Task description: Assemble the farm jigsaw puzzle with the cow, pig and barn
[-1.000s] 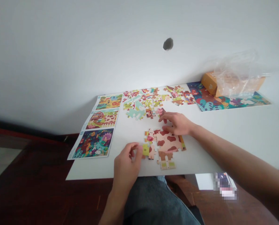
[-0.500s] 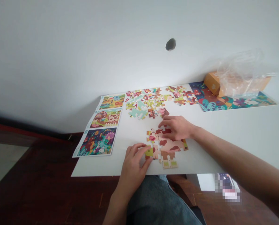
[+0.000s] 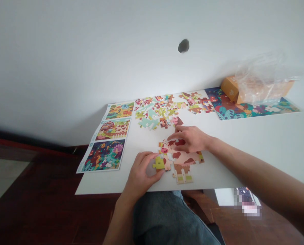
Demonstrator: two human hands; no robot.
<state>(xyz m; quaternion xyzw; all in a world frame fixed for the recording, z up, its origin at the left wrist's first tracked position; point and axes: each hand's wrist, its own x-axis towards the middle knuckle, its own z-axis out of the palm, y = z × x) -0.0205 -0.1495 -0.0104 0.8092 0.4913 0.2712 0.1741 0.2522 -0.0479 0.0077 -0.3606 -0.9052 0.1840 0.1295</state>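
Observation:
A part-built jigsaw of a brown-spotted cow lies on the white table, its head at the left. My right hand rests flat on the cow's upper edge, fingers slightly apart and holding nothing. My left hand pinches a yellow-green puzzle piece against the cow's left side. Beyond them spreads a heap of loose puzzle pieces, with a smaller cluster to its right. The cow's head is partly hidden by my fingers.
Printed picture sheets lie along the table's left side. A colourful puzzle picture lies at the back right, under a cardboard box and clear plastic wrap. The table's near edge drops to a dark wooden floor.
My left hand has moved up and closer to the cow with the yellow-green piece. My right hand has slid slightly left across the cow.

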